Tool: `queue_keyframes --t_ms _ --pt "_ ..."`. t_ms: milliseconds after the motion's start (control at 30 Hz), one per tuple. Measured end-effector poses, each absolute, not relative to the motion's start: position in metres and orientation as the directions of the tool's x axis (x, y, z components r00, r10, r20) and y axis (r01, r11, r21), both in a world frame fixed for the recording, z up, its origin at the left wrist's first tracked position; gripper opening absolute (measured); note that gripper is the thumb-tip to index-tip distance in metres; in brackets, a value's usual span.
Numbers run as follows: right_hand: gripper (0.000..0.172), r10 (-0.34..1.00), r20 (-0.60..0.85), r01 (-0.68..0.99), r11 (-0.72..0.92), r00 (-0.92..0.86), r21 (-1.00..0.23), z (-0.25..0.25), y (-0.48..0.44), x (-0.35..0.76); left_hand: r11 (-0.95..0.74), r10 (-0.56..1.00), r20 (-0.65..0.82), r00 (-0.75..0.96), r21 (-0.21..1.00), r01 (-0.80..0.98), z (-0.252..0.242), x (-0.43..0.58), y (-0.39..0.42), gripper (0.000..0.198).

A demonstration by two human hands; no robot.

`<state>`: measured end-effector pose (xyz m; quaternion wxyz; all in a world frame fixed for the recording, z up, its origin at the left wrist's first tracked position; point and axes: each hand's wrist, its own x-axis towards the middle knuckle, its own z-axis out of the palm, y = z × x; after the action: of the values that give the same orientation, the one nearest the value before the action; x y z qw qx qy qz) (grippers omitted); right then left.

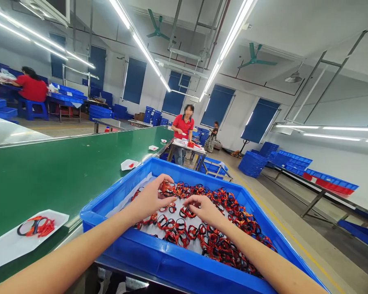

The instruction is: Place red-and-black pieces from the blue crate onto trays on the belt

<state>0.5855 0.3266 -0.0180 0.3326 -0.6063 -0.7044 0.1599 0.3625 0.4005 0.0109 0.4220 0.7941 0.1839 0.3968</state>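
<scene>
A blue plastic bin sits in front of me, lined with white paper and filled with several red-and-black looped parts. Both my hands reach into it. My left hand has its fingers curled over a red-and-black part near the bin's far side. My right hand pinches at another part in the pile, fingertips pressed together. The two hands are close together, nearly touching.
A green conveyor belt runs along the left, carrying white trays; the nearest tray holds a red-and-black part. A person in a red shirt works at a table ahead. Stacks of blue bins stand on the right.
</scene>
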Motion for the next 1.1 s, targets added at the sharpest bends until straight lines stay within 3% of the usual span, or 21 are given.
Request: queue_keyframes --t_ms 200,467,667,1100 --pt "0.027 0.968 0.245 0.752 0.201 -0.054 -0.628 -0.0141 0.3239 0.5812 -0.306 0.644 0.351 0.680 0.932 -0.192 0.0141 0.3641 0.4024 0.030" --pt "0.030 0.964 0.241 0.763 0.239 -0.112 -0.600 -0.0101 0.3200 0.5774 -0.038 0.612 0.320 0.723 0.925 -0.377 0.0179 0.3615 0.4016 0.031" --pt "0.030 0.966 0.231 0.776 0.233 -0.115 -0.586 -0.0109 0.3188 0.5759 0.148 0.632 0.200 0.749 0.917 -0.370 0.0188 0.3608 0.4036 0.043" --pt "0.030 0.967 0.195 0.753 0.249 -0.162 -0.610 -0.0185 0.3203 0.5779 0.241 0.576 0.144 0.804 0.910 -0.336 0.0160 0.3582 0.4061 0.053"
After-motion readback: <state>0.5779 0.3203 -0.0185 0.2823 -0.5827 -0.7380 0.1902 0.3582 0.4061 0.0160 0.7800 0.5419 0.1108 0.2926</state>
